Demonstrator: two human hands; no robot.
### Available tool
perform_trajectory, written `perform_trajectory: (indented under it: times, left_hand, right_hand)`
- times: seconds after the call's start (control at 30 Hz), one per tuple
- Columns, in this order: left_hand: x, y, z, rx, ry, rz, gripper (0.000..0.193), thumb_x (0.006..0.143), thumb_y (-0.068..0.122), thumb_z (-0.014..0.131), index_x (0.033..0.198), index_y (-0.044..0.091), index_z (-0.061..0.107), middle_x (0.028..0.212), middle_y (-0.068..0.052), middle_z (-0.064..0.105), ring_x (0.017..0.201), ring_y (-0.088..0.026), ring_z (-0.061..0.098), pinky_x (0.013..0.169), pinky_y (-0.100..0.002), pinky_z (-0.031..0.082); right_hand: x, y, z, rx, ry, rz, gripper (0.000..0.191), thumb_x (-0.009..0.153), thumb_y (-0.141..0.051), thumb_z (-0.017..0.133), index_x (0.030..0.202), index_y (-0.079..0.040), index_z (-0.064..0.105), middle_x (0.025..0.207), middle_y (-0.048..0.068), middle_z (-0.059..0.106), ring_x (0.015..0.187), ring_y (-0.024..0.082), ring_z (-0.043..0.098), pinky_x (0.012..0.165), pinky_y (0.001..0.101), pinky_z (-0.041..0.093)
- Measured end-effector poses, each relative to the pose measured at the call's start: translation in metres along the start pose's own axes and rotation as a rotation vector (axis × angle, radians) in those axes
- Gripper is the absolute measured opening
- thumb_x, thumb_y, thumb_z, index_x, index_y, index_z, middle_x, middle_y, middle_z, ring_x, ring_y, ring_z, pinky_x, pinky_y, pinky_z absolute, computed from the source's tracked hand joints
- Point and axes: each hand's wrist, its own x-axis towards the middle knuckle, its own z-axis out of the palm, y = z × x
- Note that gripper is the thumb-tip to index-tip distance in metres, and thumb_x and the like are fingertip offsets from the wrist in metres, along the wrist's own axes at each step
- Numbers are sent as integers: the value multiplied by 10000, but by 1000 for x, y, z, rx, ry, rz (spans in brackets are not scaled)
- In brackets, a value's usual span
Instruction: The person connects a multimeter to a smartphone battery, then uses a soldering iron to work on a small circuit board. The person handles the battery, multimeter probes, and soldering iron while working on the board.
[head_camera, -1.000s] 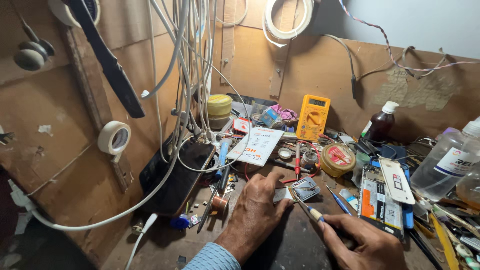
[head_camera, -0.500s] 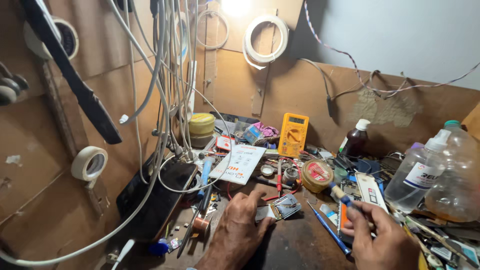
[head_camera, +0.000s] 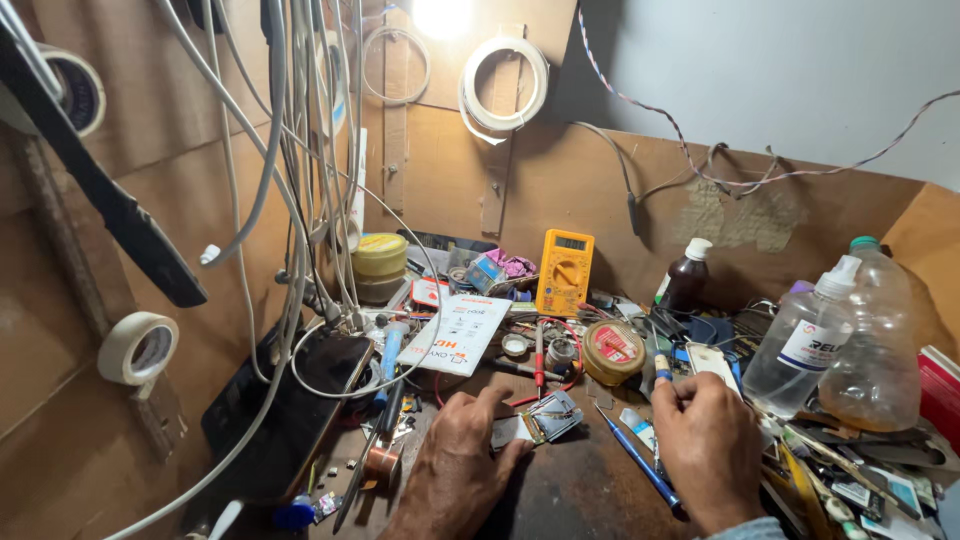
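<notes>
My left hand (head_camera: 455, 470) lies flat on the bench (head_camera: 570, 495), fingers pressed together, their tips holding down a small circuit board (head_camera: 540, 422) near the middle of the bench. My right hand (head_camera: 712, 450) is curled, thumb and fingers pinched round a thin tool with a blue and white tip (head_camera: 661, 368) that stands upright just above my knuckles. A blue pen (head_camera: 637, 462) lies slanted between my hands, just beside the right one. Just past the board lie a red probe (head_camera: 538, 358) and a round tin (head_camera: 612, 352). Further back, against the rear wall, stands a yellow multimeter (head_camera: 564, 271), with a dark bottle (head_camera: 684, 278) to its right. Clear plastic bottles (head_camera: 840, 330) stand at the right edge. A white card (head_camera: 458, 333) and a phone (head_camera: 322, 375) lie toward the left edge, under hanging cables (head_camera: 300, 150).
</notes>
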Motion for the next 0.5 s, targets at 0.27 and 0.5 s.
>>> perform_trajectory:
  times: [0.27, 0.5]
  left_hand:
    - [1, -4, 4, 12, -11, -57, 578, 793, 189, 821, 1317, 138, 584, 994, -181, 628, 970, -360, 660, 846, -467, 534]
    - [-3, -7, 7, 8, 80, 79, 537, 776, 165, 833, 1258, 114, 602, 958, -183, 638, 925, -374, 655, 807, -469, 532]
  right_hand:
    - [8, 0, 14, -68, -189, 124, 353, 921, -363, 670, 949, -25, 763, 870, 215, 774, 818, 381, 759, 769, 483, 594]
    - [4, -1, 16, -104, -174, 53, 358, 895, -394, 679, 897, -48, 772, 886, 213, 755, 867, 415, 724, 782, 526, 561]
